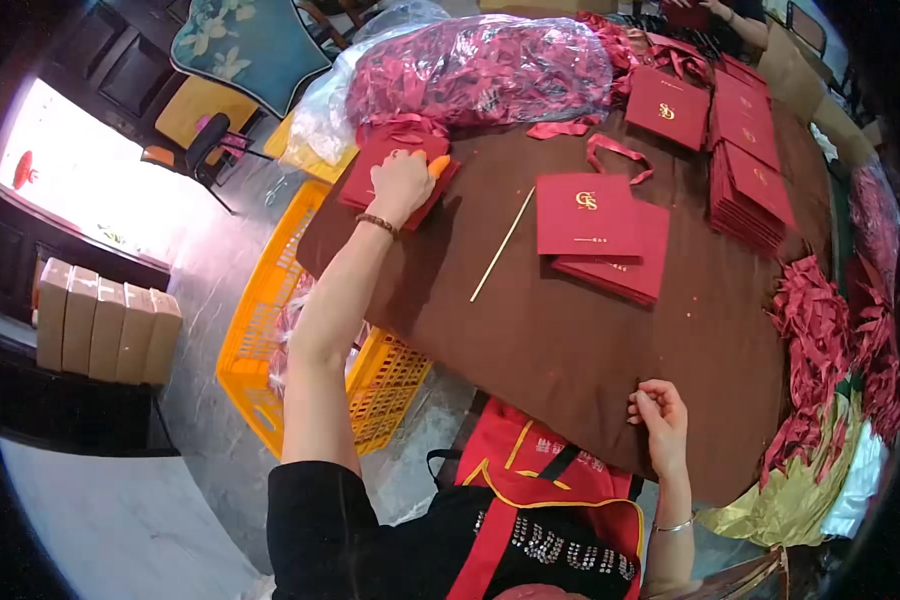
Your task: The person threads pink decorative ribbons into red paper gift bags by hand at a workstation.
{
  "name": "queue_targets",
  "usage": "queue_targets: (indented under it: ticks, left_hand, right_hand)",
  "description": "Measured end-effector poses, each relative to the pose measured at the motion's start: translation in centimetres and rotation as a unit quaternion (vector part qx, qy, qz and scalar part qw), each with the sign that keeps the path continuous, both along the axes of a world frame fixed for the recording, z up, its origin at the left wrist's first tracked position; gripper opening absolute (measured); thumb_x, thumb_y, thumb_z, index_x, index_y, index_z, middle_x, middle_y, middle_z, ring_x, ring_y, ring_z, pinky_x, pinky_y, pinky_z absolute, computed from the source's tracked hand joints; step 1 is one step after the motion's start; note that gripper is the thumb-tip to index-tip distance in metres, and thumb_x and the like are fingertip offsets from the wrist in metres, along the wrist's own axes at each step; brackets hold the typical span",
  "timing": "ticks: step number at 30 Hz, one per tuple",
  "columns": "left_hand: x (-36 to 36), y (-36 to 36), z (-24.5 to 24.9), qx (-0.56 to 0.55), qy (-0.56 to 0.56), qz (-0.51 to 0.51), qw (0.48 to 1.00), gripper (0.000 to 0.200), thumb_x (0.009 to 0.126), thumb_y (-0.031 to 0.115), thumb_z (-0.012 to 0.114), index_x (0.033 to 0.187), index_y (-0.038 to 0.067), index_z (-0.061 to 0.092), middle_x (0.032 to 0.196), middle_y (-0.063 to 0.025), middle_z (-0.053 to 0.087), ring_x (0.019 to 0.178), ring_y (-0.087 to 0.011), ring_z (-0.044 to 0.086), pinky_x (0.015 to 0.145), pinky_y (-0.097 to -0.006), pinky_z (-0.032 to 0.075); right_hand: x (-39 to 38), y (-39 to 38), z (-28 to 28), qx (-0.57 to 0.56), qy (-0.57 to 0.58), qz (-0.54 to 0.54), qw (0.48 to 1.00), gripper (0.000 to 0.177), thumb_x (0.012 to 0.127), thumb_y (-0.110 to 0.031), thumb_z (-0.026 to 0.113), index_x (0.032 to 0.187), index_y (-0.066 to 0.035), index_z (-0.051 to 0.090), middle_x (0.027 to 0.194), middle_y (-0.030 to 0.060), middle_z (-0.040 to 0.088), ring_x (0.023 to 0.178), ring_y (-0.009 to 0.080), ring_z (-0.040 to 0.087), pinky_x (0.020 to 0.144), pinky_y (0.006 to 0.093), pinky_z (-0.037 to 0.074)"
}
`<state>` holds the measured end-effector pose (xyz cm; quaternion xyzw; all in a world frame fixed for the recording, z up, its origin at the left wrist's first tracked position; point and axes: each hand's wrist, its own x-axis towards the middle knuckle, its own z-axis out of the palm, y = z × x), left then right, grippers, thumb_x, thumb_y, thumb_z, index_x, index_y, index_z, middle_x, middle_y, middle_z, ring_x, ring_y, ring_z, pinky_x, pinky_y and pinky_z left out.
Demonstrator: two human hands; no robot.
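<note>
While the left hand [402,185] sits on a red gift-bag stack [360,180], the right hand [660,415] idles.
Head view: can't tell if left grip's pinching or just steadying; right's released, loosely curled near the counter [590,345] edge. Middle gift bags [590,222] lie logo-up, probably for neatness.

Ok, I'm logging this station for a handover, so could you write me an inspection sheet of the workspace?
Surface: brown tablecloth, a few small red specks on it.
Job's things: flat red gold-printed bags in a left pile, a centre pile and right stacks.
Clutter: thin pale stick beside the centre pile; clear plastic sack of red ribbons at the far side.
Hands: left hand on the left pile, orange covering on one digit; right hand at the near edge, nothing seen held.
Cables: nothing seen.
Surroundings: yellow crate, cardboard cartons, another person's hand.
</note>
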<state>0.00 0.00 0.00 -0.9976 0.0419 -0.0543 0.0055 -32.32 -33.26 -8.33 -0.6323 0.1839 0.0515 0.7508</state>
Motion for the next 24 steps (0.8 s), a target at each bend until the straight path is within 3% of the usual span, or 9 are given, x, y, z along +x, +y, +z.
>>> queue_targets:
  ticks: [3, 5, 7, 11, 15, 17, 19, 21, 24]
  left_hand:
    - [-1.9, -2.9, 1.2, 0.079, -0.094, -0.030, 0.992, 0.046, 0.089, 0.046, 0.049, 0.116, 0.010, 0.059, 0.109, -0.0151, 0.062, 0.101, -0.0336, 0.058, 0.086, -0.0448, 0.045]
    - [-2.8, -5.3, 0.2, -0.201, -0.028, -0.155, 0.967, 0.049, 0.089, 0.047, 0.048, 0.117, 0.009, 0.058, 0.111, -0.0151, 0.061, 0.105, -0.0344, 0.056, 0.088, -0.0414, 0.044]
    - [-4.0, -9.1, -0.8, -0.201, 0.009, -0.194, 0.960, 0.056, 0.086, 0.050, 0.052, 0.121, 0.006, 0.055, 0.115, -0.0181, 0.059, 0.108, -0.0341, 0.054, 0.089, -0.0389, 0.044]
    - [-3.9, -14.0, -4.2, -0.142, 0.063, -0.162, 0.974, 0.090, 0.072, 0.065, 0.060, 0.137, 0.009, 0.034, 0.127, -0.0133, 0.050, 0.113, -0.0353, 0.050, 0.088, -0.0521, 0.041]
    - [-3.2, -15.1, -4.2, -0.205, 0.074, -0.132, 0.967, 0.100, 0.064, 0.051, 0.076, 0.141, 0.012, 0.025, 0.128, -0.0168, 0.045, 0.119, -0.0356, 0.042, 0.093, -0.0556, 0.035]
    - [-3.4, -14.8, -4.2, -0.276, -0.025, -0.172, 0.945, 0.096, 0.062, 0.025, 0.082, 0.140, 0.010, 0.027, 0.129, -0.0202, 0.042, 0.117, -0.0371, 0.042, 0.097, -0.0493, 0.036]
    - [-3.5, -14.5, -4.0, -0.374, -0.128, -0.234, 0.888, 0.087, 0.069, 0.010, 0.076, 0.140, 0.009, 0.025, 0.125, -0.0196, 0.046, 0.113, -0.0326, 0.048, 0.094, -0.0432, 0.042]
    - [-4.5, -15.0, -3.5, -0.686, 0.060, -0.229, 0.688, 0.078, 0.076, -0.002, 0.066, 0.140, 0.007, 0.024, 0.120, -0.0170, 0.052, 0.106, -0.0263, 0.055, 0.089, -0.0374, 0.048]
    - [-8.0, -15.4, -0.6, -0.732, 0.206, -0.175, 0.626, 0.073, 0.077, -0.008, 0.061, 0.139, 0.007, 0.026, 0.116, -0.0146, 0.054, 0.101, -0.0210, 0.058, 0.084, -0.0316, 0.050]
  right_hand:
    - [-0.2, 0.8, 0.0, 0.030, -0.014, -0.008, 0.999, 0.015, 0.090, -0.008, 0.056, 0.104, -0.004, 0.055, 0.089, 0.0038, 0.060, 0.079, 0.0089, 0.057, 0.066, 0.0224, 0.049]
    - [-0.1, 0.6, 0.3, 0.026, -0.011, -0.002, 1.000, 0.011, 0.090, -0.009, 0.055, 0.101, -0.005, 0.055, 0.088, 0.0027, 0.060, 0.076, 0.0075, 0.056, 0.066, 0.0204, 0.047]
    - [0.1, 0.4, 0.6, 0.005, -0.003, -0.006, 1.000, 0.012, 0.090, -0.009, 0.056, 0.101, -0.005, 0.055, 0.089, 0.0030, 0.060, 0.077, 0.0077, 0.056, 0.066, 0.0208, 0.047]
    - [-0.8, 0.3, 0.3, 0.027, -0.014, -0.012, 0.999, 0.014, 0.090, -0.007, 0.056, 0.102, -0.003, 0.055, 0.090, 0.0044, 0.061, 0.079, 0.0089, 0.057, 0.070, 0.0222, 0.048]
    - [-1.6, 0.0, -0.2, 0.021, -0.038, -0.011, 0.999, 0.015, 0.090, -0.007, 0.056, 0.103, -0.002, 0.055, 0.090, 0.0053, 0.061, 0.080, 0.0097, 0.057, 0.072, 0.0230, 0.049]
    - [-1.5, -0.1, -0.4, 0.041, -0.037, 0.005, 0.998, 0.015, 0.090, -0.008, 0.056, 0.103, -0.002, 0.055, 0.091, 0.0055, 0.061, 0.081, 0.0096, 0.057, 0.073, 0.0231, 0.049]
    - [-1.1, -0.2, 0.1, 0.047, -0.027, 0.007, 0.998, 0.015, 0.090, -0.008, 0.056, 0.104, -0.002, 0.055, 0.091, 0.0054, 0.061, 0.081, 0.0095, 0.057, 0.072, 0.0232, 0.049]
    - [-0.8, -0.4, 0.7, 0.082, -0.014, 0.005, 0.997, 0.015, 0.090, -0.009, 0.056, 0.103, -0.003, 0.055, 0.090, 0.0046, 0.061, 0.079, 0.0091, 0.057, 0.071, 0.0232, 0.049]
    - [0.0, -1.0, 1.5, 0.000, -0.089, -0.038, 0.995, 0.033, 0.086, -0.007, 0.060, 0.117, -0.004, 0.048, 0.109, 0.0064, 0.055, 0.092, 0.0111, 0.054, 0.077, 0.0231, 0.046]
